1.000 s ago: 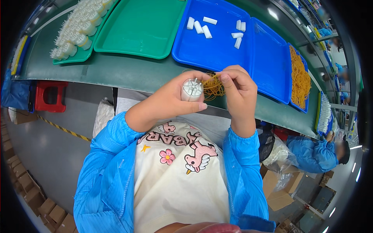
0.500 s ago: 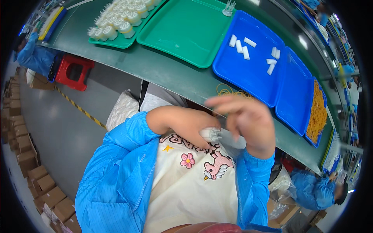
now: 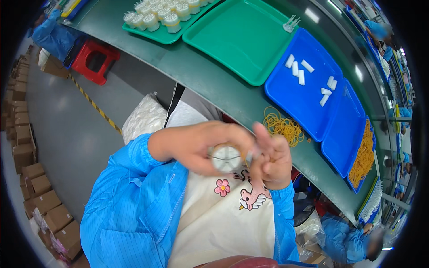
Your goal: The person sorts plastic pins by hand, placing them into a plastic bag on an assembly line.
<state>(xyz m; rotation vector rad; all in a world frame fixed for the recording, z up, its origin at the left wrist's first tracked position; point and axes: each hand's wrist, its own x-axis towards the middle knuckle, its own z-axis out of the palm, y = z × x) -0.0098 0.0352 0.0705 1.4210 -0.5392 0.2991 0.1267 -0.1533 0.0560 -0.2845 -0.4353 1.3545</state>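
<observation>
My left hand (image 3: 196,143) is wrapped round a bundle of white wedge-shaped pieces (image 3: 226,159), held in front of my shirt. Its round end faces up and shows dark seams between the wedges. Close beside the bundle, my right hand (image 3: 273,161) has its fingers bent together near the bundle's edge. A thin yellowish strand shows by those fingertips, but blur hides what they grip. Loose yellow rubber bands (image 3: 283,127) lie on the table edge just beyond the right hand.
A green tray (image 3: 172,40) at far left carries rows of banded white bundles. Beside it lies a larger green tray (image 3: 232,44), with a clear pronged piece (image 3: 291,23) at its corner. Blue trays (image 3: 292,96) hold several white wedges; more rubber bands (image 3: 363,156) fill one at right.
My right hand has come down and in against the bundle. My left hand has turned the bundle so its round end faces up. The view has shifted slightly.
</observation>
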